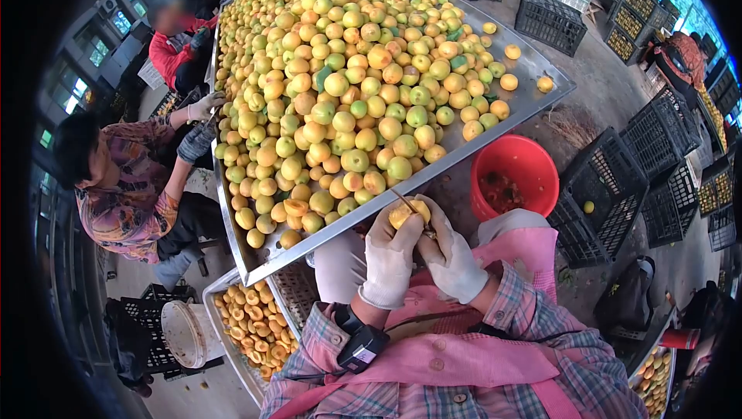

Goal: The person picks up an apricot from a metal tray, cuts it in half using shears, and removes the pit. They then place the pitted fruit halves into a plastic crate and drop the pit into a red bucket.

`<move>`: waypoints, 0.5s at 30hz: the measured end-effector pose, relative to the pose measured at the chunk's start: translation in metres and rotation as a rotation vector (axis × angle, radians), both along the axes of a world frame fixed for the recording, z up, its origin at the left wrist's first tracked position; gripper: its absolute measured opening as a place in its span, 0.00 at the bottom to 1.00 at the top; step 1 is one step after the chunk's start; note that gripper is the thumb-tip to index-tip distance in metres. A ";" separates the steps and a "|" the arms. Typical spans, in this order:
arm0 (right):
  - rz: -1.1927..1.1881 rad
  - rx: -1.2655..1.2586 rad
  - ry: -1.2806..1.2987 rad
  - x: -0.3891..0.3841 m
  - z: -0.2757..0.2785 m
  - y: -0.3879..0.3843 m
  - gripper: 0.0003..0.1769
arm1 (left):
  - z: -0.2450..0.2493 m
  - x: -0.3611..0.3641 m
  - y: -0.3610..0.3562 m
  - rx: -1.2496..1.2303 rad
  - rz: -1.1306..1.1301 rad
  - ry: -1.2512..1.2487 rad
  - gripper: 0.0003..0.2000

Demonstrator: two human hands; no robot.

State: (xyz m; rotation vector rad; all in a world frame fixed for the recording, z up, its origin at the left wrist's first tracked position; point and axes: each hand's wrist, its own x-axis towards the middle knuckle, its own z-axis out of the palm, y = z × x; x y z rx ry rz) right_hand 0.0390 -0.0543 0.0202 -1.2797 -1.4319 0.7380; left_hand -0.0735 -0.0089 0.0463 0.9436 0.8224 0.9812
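In front of my lap, near the table's corner, both gloved hands meet around one yellow apricot [407,213]. My left hand [389,258] is closed on its left side, thumb and fingers pressed to the flesh. My right hand [454,263] is closed against the right side of the same apricot, its lower fingers partly hidden. A thin, dark, stick-like piece [402,199] points up and left from the fruit; I cannot tell which hand holds it. Just beyond lies a big heap of yellow-green apricots [348,94] on a metal-rimmed table [352,220].
Right of my hands stands a red bucket [516,164] with dark scraps inside. Black crates [599,195] line the right side. Lower left, a white crate [212,295] holds apricot halves [255,322], beside a white bucket [184,334]. Co-workers [127,187] sit along the table's left.
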 end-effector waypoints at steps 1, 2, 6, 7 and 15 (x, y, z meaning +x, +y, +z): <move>0.015 -0.031 0.023 0.001 0.000 -0.001 0.30 | 0.002 0.000 -0.001 0.040 0.010 0.022 0.14; 0.015 -0.030 0.023 0.002 0.000 0.000 0.30 | 0.003 -0.001 0.000 0.041 0.009 0.022 0.14; -0.006 0.011 -0.107 0.005 0.000 -0.003 0.32 | 0.002 0.000 -0.002 0.084 0.008 0.068 0.16; -0.037 0.040 -0.175 0.006 0.001 -0.003 0.33 | 0.001 0.001 -0.002 0.131 0.032 0.096 0.17; -0.104 -0.014 -0.274 0.006 0.003 -0.004 0.37 | 0.000 -0.001 -0.002 0.066 0.038 0.152 0.16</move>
